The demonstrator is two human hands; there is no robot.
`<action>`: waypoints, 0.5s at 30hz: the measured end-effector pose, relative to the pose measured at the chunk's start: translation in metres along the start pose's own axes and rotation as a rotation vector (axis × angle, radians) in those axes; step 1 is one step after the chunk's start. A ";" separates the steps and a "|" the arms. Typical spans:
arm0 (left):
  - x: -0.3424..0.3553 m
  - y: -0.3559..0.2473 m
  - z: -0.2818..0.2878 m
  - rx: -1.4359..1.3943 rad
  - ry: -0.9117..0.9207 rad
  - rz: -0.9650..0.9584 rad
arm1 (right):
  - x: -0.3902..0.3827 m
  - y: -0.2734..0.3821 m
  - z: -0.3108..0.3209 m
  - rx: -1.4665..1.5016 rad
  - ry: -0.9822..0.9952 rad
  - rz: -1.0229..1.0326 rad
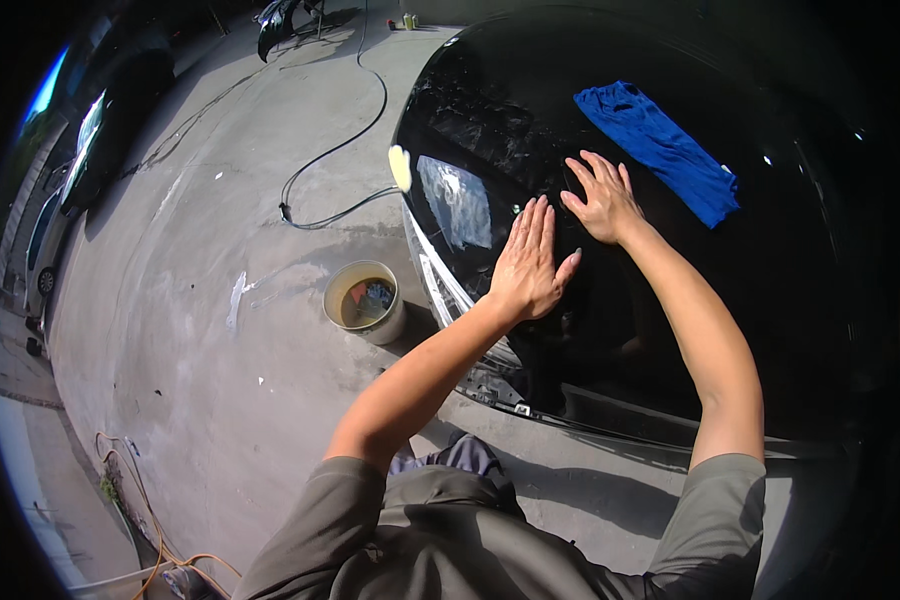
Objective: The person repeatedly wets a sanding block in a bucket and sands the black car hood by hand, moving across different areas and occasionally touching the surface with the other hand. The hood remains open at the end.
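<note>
My left hand (532,264) is stretched out over the glossy black car hood (660,330), fingers side by side and thumb apart. It appears to touch the surface. My right hand (604,198) is a little farther off and to the right, fingers spread, above or on the same hood; contact cannot be made out. Both hands are empty. Left of my left hand a whitish, shiny patch (456,203) shows on the hood; whether it is a sheet or a reflection is unclear. A blue cloth (660,150) lies crumpled beyond my right hand. At the hood's edge rests a pale yellow oval piece (400,168).
A bucket (364,303) with murky liquid stands on the concrete beside the car's headlight (440,280). A dark hose (310,160) curves over the ground. An orange cord (135,480) lies at lower left. Other vehicles (48,245) stand at far left.
</note>
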State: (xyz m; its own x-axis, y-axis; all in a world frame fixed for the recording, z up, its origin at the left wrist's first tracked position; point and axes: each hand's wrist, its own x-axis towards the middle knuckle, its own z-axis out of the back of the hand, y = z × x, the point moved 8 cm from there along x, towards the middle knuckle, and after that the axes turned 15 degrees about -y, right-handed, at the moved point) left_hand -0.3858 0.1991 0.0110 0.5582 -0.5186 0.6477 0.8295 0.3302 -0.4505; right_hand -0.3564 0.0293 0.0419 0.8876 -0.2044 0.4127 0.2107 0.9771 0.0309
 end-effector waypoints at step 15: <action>-0.663 0.009 0.234 0.604 0.281 1.173 | -0.012 0.007 -0.005 -0.109 0.069 0.072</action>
State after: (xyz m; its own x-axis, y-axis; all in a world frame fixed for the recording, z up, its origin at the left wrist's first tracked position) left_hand -0.7434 0.7305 -0.2787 0.9760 0.1885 -0.1089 -0.2110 0.9419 -0.2614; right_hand -0.3632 0.0386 0.0329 0.9274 -0.1414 0.3464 0.1856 0.9778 -0.0976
